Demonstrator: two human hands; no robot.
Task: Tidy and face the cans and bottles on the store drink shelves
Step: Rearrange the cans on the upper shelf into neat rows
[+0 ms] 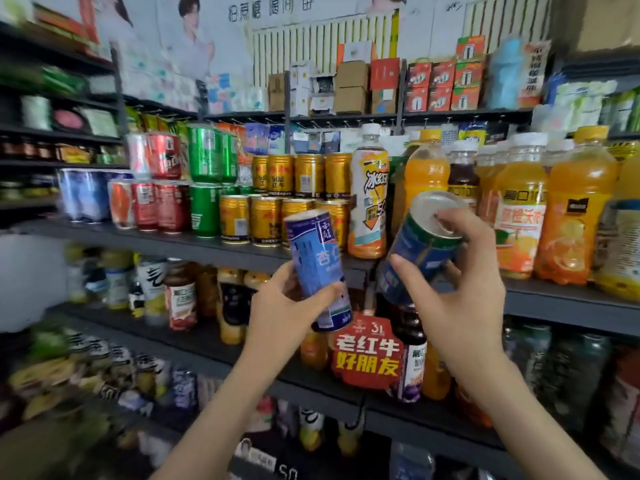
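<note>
The left hand (280,308) grips a light-blue can (313,258), fingers and thumb curled round its lower half. The can leans slightly in front of the gold cans (263,220) on the shelf (156,242). Just right, apart, the right hand (460,285) holds a tilted dark-blue can (424,247), thumb on its side, fingers curled over its top rim.

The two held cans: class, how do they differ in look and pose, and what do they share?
The left can is light blue; the right can is dark blue with a green band. The left can is nearly upright, label showing; the right can tilts its silver top toward the camera. The left hand grips its can low; the right hand grips near the top. Both are blue drink cans.
</note>
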